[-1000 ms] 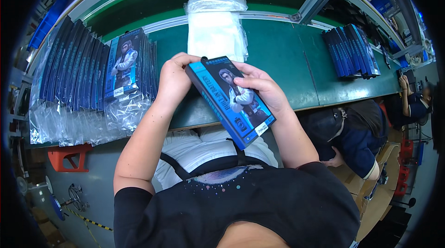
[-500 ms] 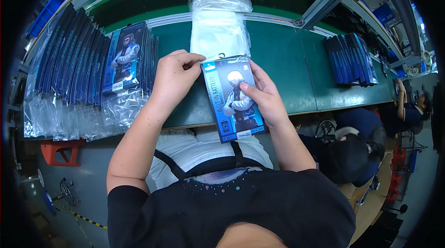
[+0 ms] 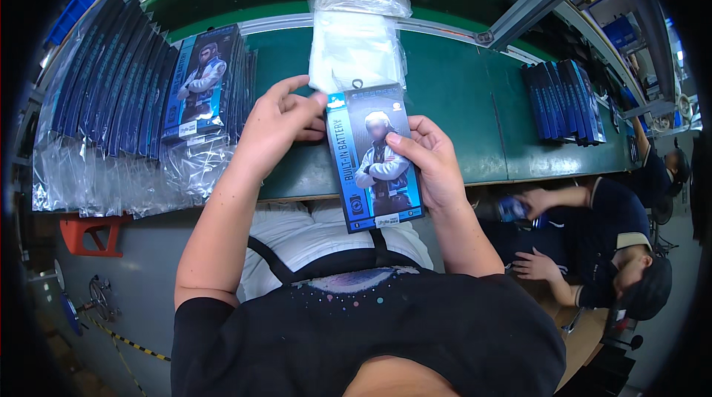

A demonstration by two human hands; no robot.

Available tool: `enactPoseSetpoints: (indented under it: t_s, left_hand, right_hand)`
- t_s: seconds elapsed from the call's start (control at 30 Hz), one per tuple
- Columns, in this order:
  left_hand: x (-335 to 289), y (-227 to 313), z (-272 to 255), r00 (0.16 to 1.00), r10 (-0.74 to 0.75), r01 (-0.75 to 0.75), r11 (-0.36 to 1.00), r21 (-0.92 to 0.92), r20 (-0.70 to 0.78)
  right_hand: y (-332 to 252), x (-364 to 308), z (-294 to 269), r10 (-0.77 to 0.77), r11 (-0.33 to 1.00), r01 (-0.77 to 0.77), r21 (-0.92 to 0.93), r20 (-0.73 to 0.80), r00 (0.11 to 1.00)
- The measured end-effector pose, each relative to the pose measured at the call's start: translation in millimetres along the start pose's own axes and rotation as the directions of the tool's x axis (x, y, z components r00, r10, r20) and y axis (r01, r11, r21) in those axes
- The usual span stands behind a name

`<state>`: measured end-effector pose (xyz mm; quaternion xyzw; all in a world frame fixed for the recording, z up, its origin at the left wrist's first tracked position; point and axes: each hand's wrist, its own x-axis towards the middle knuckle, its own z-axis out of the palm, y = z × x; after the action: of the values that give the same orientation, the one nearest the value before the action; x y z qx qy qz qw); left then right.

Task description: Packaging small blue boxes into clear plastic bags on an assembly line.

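So the right grip [image 3: 437, 167] is holding the blue-and-black box [image 3: 377, 163], thumb pressing on the printed front and the other fingers going out of sight behind the right edge. That's the only hold I'm sure about. The left grip [image 3: 277, 126] is hovering at the far left corner, fingers partly bent, a fingertip sitting right by the edge. Can't tell whether it's actually touching the box or pinching anything thin there, sorry.

Main thing to look at is how the box is lined up. Its long axis is running away from the body, with the far end leaning a bit left and the near end hanging over the lap. That far end is pointing at the pile of clear bags [image 3: 357, 52], which is lying just beyond it on the green counter [image 3: 449, 111]. The box is sitting to the left of the right grip and to the right of the left one, so it's basically between them. Of the two, the left fingertips are sitting nearer the bags.

Off to the left, a row of bagged boxes [image 3: 111, 93] is standing packed together, with one face-out box [image 3: 199, 89] leaning at its right. Over on the right, well apart, a smaller group of boxes [image 3: 565, 104] is standing on the counter.
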<state>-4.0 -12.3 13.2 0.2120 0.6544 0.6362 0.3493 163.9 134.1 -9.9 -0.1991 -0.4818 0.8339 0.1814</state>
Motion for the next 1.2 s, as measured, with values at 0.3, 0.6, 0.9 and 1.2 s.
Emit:
enactPoseSetpoints:
  t_s: [0.3,0.6,0.9,1.2]
  left_hand:
    - [16,-12,25,0.998,-0.066,0.066,0.940,-0.335,0.012]
    - [28,-16,14,0.996,-0.091,0.083,0.964,-0.254,-0.019]
    - [12,-6,10,0.992,-0.114,0.099,0.970,-0.223,-0.057]
    - [18,-22,1,0.995,-0.052,0.042,0.993,-0.111,-0.090]
  right_hand:
    - [6,-2,12,-0.008,1.000,0.009,-0.006,0.052,0.999]
    - [7,-3,13,-0.022,0.997,0.029,-0.077,0.090,0.996]
    - [5,-4,10,0.004,0.996,0.004,-0.093,0.081,0.997]
    - [8,-4,12,0.013,0.994,-0.004,-0.111,0.084,0.996]
